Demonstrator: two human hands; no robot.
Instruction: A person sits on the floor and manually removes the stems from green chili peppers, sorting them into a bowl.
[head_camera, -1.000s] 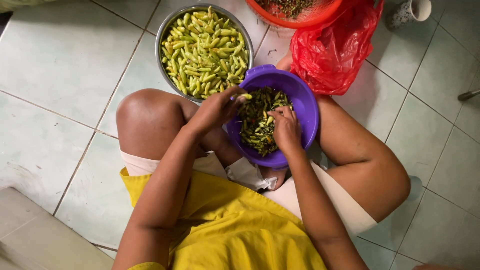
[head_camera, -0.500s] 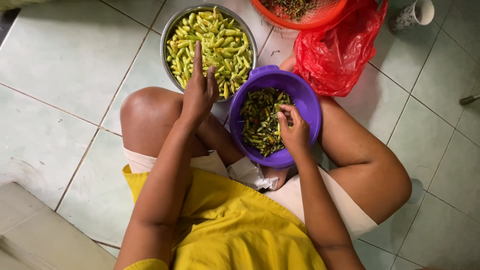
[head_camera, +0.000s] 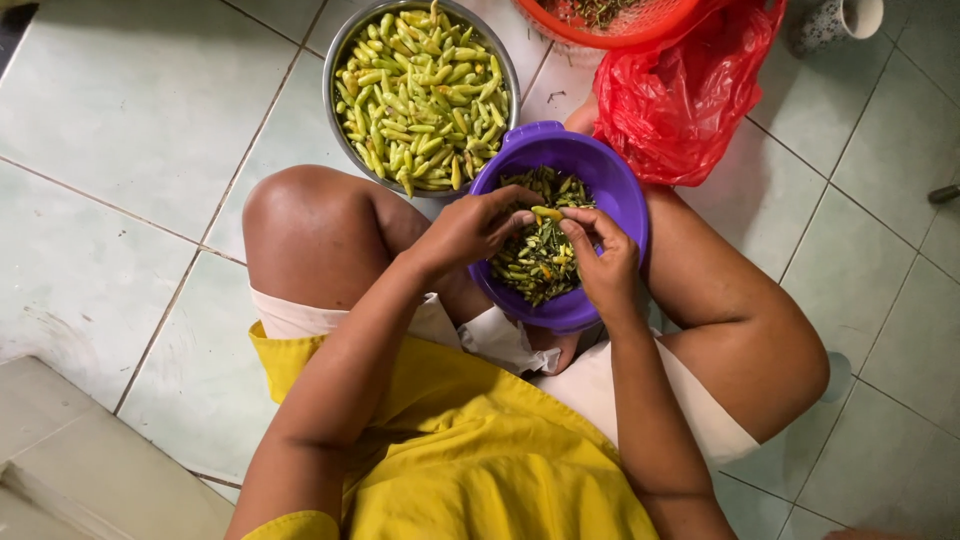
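A small yellow-green chili (head_camera: 546, 212) sits pinched between the fingertips of both hands, held just above the purple plastic bowl (head_camera: 610, 175). The left hand (head_camera: 468, 230) comes in from the left side of the bowl, its fingers curled and closed on one end of the chili; the right hand (head_camera: 603, 256) meets it from the right, thumb and forefinger gripping the other end. Both hands hover over the bowl's middle, the right wrist lying across its near rim.

The purple bowl rests on the floor between the person's bent legs, close against the lap, and holds a heap of dark green stems and trimmings (head_camera: 535, 265) (too small and tangled to tell apart one by one). Just beyond it, touching or nearly touching its far-left rim, stands a round metal bowl (head_camera: 338, 55) heaped with whole pale green and yellow chilies (head_camera: 420, 95). To the right of that lies a crumpled red plastic bag (head_camera: 680, 95), pressed against the purple bowl's far-right side, and above the bag shows the edge of an orange basket (head_camera: 600, 35) with some dark bits inside. A patterned mug (head_camera: 840, 22) stands at the top right, well apart from the hands.

The person sits on a pale green tiled floor (head_camera: 110, 150), wearing a yellow top (head_camera: 470, 460) and light shorts (head_camera: 300, 315), knees spread to either side of the bowl.
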